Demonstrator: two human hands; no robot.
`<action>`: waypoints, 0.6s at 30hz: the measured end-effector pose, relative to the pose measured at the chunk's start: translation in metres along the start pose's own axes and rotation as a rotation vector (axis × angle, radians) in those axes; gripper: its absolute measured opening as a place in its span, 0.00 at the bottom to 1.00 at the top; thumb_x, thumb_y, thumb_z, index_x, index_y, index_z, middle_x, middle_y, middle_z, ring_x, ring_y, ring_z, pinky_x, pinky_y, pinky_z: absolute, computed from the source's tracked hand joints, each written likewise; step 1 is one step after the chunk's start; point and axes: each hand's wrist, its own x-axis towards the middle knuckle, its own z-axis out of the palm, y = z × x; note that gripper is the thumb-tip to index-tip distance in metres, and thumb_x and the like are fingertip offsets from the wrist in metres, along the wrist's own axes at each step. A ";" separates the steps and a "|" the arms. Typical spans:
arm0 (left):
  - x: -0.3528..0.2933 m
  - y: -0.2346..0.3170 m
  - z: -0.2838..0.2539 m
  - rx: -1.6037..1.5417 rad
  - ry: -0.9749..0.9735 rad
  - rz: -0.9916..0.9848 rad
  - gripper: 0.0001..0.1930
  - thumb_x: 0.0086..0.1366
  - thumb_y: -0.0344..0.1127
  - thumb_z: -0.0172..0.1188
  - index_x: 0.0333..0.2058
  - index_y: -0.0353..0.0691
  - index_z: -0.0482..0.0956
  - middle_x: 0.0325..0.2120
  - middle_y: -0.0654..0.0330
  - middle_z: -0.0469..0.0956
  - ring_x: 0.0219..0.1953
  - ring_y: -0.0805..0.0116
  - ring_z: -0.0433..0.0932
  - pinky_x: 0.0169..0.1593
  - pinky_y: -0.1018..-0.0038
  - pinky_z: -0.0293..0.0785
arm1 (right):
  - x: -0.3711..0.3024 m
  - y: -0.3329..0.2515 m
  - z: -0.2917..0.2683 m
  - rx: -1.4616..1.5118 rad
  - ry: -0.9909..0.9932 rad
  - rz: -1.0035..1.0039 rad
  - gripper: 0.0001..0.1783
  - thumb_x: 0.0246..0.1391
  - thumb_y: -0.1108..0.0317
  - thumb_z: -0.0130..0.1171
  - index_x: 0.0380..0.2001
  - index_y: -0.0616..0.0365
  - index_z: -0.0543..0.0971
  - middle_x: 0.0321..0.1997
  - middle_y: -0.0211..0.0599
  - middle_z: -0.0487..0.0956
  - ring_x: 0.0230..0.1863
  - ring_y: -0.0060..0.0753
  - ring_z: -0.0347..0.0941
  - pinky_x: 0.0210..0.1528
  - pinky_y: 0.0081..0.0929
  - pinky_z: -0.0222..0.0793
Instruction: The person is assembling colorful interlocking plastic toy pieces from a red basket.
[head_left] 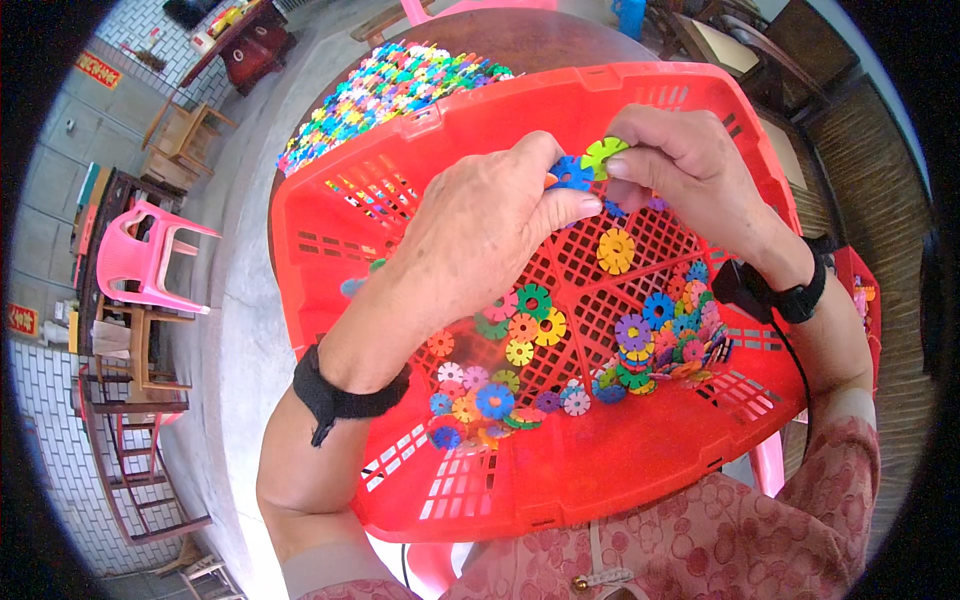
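Notch alignment is likely mattering: left hand (490, 208) pinching blue plastic disc (571, 174), right hand (693, 170) pinching lime-green plastic disc (601, 155).

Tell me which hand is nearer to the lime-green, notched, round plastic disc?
Right. The right hand pinches the lime-green disc by its right side. The left hand is to the disc's lower left, holding a blue, notched, round plastic disc.

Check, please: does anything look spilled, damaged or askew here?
Nothing stands out. Loose discs lie inside the basket; the held blue disc and green disc show no visible damage. The pink chair looks tilted, probably from lens bending.
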 end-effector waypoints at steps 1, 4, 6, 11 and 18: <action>-0.002 0.002 -0.001 -0.001 0.000 -0.001 0.20 0.62 0.50 0.54 0.39 0.36 0.70 0.26 0.49 0.77 0.33 0.49 0.76 0.35 0.62 0.70 | -0.001 -0.001 0.001 0.016 0.021 -0.008 0.06 0.54 0.70 0.53 0.27 0.62 0.72 0.17 0.34 0.75 0.20 0.25 0.75 0.23 0.23 0.70; -0.003 0.006 -0.003 0.103 0.008 -0.013 0.21 0.62 0.51 0.53 0.39 0.37 0.68 0.25 0.49 0.76 0.33 0.46 0.75 0.33 0.59 0.68 | 0.000 0.000 0.003 0.016 0.034 -0.032 0.07 0.54 0.70 0.53 0.27 0.62 0.71 0.17 0.35 0.75 0.20 0.25 0.75 0.22 0.23 0.69; -0.004 0.007 -0.006 0.125 0.003 -0.012 0.21 0.62 0.52 0.53 0.38 0.37 0.67 0.23 0.48 0.73 0.32 0.45 0.74 0.32 0.57 0.66 | 0.000 -0.001 0.004 0.000 0.022 -0.050 0.07 0.54 0.71 0.53 0.26 0.62 0.71 0.17 0.36 0.75 0.19 0.25 0.75 0.22 0.23 0.69; -0.006 0.005 -0.002 0.148 -0.024 0.021 0.21 0.62 0.53 0.51 0.36 0.37 0.67 0.22 0.46 0.71 0.30 0.46 0.74 0.31 0.58 0.65 | -0.003 -0.005 0.009 0.034 -0.022 -0.034 0.07 0.55 0.71 0.52 0.27 0.63 0.71 0.17 0.36 0.75 0.19 0.26 0.75 0.22 0.21 0.71; 0.006 -0.019 0.012 0.061 0.012 0.084 0.21 0.64 0.52 0.50 0.32 0.36 0.68 0.19 0.48 0.70 0.26 0.49 0.73 0.29 0.61 0.65 | 0.007 0.017 0.009 0.081 -0.089 0.040 0.08 0.57 0.68 0.51 0.30 0.61 0.74 0.19 0.32 0.75 0.20 0.21 0.75 0.23 0.19 0.71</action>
